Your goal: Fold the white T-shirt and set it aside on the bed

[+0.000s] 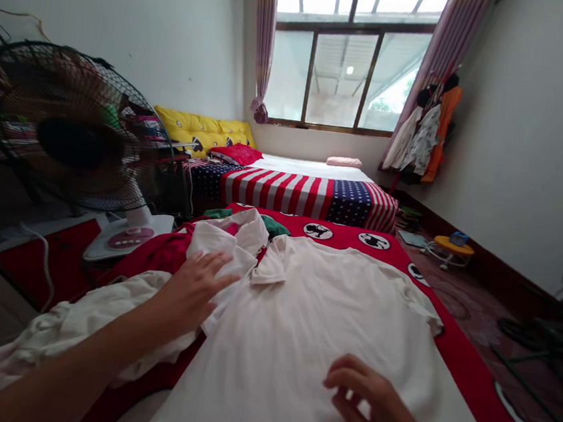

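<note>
A white collared shirt [320, 322] lies spread out on a red cloth with round black-and-white prints [349, 237], its collar [272, 264] at the far left. My left hand [199, 289] rests with fingers apart on the white fabric left of the collar. Over the shirt's lower middle is my right hand [363, 394], its fingers curved and apart, holding nothing; whether it touches the cloth I cannot tell. More crumpled white clothes [98, 326] lie under and beside my left forearm. Green cloth [274, 226] shows behind the collar.
A standing fan [78, 136] is close on the left, its base [130, 239] beside the red cloth. Beyond lies a bed with a stars-and-stripes cover [283, 191]. On the right floor are a yellow wheeled stool [451, 245] and a dark metal frame [543, 353].
</note>
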Demonstrator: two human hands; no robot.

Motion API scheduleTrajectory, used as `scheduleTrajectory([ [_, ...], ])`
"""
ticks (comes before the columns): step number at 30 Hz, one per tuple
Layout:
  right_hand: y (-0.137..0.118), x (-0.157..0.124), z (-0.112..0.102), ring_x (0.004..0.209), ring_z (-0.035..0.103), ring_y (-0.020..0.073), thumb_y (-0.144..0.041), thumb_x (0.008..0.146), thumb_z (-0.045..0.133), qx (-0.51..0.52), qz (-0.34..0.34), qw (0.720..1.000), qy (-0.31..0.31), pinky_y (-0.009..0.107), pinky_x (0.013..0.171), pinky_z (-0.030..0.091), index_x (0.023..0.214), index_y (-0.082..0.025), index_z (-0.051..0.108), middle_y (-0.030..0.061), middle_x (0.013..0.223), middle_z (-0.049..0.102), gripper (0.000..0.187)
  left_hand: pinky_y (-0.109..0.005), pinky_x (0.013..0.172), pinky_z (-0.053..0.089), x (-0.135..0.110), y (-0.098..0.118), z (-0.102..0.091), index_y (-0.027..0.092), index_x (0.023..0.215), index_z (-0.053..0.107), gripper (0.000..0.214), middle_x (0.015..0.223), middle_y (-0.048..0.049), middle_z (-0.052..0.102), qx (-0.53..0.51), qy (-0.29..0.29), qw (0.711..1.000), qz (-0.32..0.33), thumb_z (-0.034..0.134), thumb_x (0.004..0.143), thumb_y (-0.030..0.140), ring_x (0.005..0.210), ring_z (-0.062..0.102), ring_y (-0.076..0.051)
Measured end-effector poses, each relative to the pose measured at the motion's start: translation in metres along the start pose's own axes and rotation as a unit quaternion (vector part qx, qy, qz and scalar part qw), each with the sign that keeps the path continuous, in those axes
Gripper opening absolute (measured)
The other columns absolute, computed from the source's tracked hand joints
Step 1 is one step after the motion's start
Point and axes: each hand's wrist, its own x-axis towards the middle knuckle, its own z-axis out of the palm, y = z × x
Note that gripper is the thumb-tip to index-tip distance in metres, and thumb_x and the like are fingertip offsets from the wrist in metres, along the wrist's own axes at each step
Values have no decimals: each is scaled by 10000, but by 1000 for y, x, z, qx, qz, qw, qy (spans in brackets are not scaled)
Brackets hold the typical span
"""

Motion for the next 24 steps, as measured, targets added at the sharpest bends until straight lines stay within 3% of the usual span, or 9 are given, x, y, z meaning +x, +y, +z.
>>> scheduleTrajectory([
  [3,-2,32,39,640,571,103,-152,813,509,-10,-20,999,-30,206,617,443,809,-224,654,22,911,623,162,-572,1065,273,34,-23,12,297,1366,455,776,1509,-122,300,43,-12,999,-14,716,637,248,1361,281,-387],
  [6,11,36,53,624,553,104,-205,845,510,-5,-13,1000,6,215,610,418,789,-211,645,17,857,606,146,-480,909,454,43,-45,26,216,1271,552,583,1291,-172,521,50,-57,997,-35,639,695,237,1127,547,-359],
  [9,19,32,51,643,551,116,-223,846,520,43,-24,999,24,214,602,413,795,-201,640,20,830,597,132,-360,731,505,39,-60,27,196,1034,673,360,960,-101,639,-1,-38,998,-53,528,709,145,816,647,-256],
  [13,17,31,47,635,542,119,-219,843,521,60,-24,997,32,220,597,409,778,-195,636,24,817,594,134,-294,747,482,31,-79,-6,214,972,688,295,938,-45,651,-69,51,993,-79,484,759,216,809,626,-195],
  [16,14,31,48,642,547,119,-214,844,519,51,-20,998,30,220,606,410,783,-197,636,24,828,598,133,-284,766,469,28,-102,-35,212,930,704,269,932,-36,662,-92,157,976,-121,509,750,255,801,614,-182],
  [18,14,31,49,646,550,119,-213,844,521,46,-19,998,29,220,610,411,788,-199,638,22,832,600,130,-294,818,457,27,-118,-42,193,934,703,268,946,-40,668,-96,207,964,-138,516,755,262,854,608,-192],
  [21,15,31,50,642,552,119,-214,847,518,42,-17,999,30,219,603,410,779,-201,636,19,825,601,137,-332,906,437,26,-135,-20,162,1011,680,316,1023,-70,665,-79,183,969,-148,470,795,256,963,591,-219],
  [24,15,31,50,636,554,120,-220,848,517,44,-15,998,34,220,599,411,772,-203,635,17,817,604,141,-347,936,438,27,-138,29,177,985,695,318,1041,-82,677,-79,94,984,-130,468,766,215,1001,596,-228],
])
